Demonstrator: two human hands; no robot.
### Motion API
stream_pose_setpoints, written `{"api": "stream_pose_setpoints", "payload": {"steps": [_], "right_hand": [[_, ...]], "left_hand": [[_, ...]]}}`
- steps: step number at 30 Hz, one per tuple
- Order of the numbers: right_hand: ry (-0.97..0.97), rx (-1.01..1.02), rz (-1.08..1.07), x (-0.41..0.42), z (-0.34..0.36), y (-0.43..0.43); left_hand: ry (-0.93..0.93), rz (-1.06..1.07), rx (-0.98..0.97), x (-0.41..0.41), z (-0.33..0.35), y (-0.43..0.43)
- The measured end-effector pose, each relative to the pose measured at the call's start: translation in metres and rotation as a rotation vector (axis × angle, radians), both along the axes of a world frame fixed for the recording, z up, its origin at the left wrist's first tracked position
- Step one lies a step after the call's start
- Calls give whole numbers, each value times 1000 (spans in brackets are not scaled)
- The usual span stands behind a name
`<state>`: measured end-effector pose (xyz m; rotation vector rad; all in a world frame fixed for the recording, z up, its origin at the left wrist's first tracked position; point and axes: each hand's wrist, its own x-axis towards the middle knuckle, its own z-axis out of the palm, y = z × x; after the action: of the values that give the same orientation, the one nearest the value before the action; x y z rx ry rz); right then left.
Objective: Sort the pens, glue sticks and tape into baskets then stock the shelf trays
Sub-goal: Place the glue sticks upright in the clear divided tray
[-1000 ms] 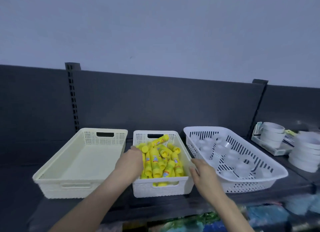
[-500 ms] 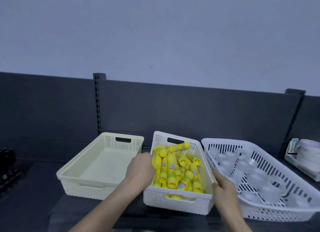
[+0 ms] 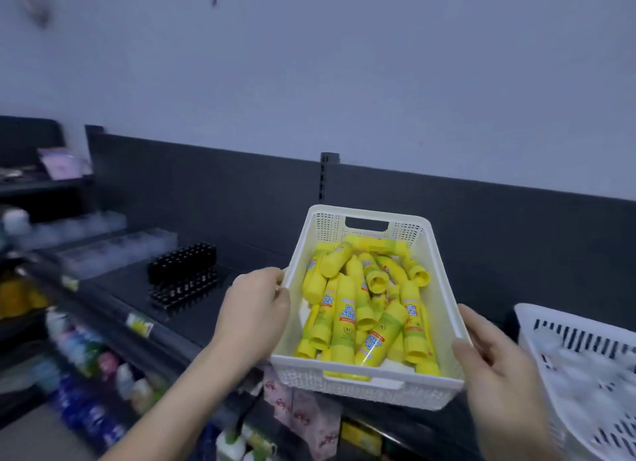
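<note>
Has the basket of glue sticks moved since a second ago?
Yes. The glue stick basket sat on the shelf against the slotted white basket; now the left hand and right hand hold it lifted clear, a gap between them.

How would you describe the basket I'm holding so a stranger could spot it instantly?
Find the dark shelf below the pale wall. In front of it, the left hand and right hand grip a cream perforated basket by its long sides. Unlike the white slotted basket to its right, it is heaped with yellow glue sticks.
</note>
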<state>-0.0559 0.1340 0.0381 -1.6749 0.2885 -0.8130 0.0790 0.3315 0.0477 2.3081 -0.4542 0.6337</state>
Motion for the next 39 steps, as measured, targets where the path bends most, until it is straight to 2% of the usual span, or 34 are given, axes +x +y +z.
{"api": "stream_pose_setpoints", "payload": {"steps": [7, 13, 21, 27, 32, 39], "right_hand": [[1, 67, 382, 46, 5, 98], [15, 98, 565, 92, -7, 205], [94, 152, 638, 151, -42, 374], [113, 127, 639, 203, -58, 464], [143, 134, 602, 259, -68, 520], [63, 133, 509, 367, -78, 560]], "left_hand": [[-36, 294, 30, -5, -1, 129], [-13, 460, -13, -6, -19, 248], [41, 580, 20, 17, -39, 422], [86, 593, 11, 53, -52, 515], [72, 567, -3, 115, -59, 570], [73, 468, 30, 249, -67, 609]]}}
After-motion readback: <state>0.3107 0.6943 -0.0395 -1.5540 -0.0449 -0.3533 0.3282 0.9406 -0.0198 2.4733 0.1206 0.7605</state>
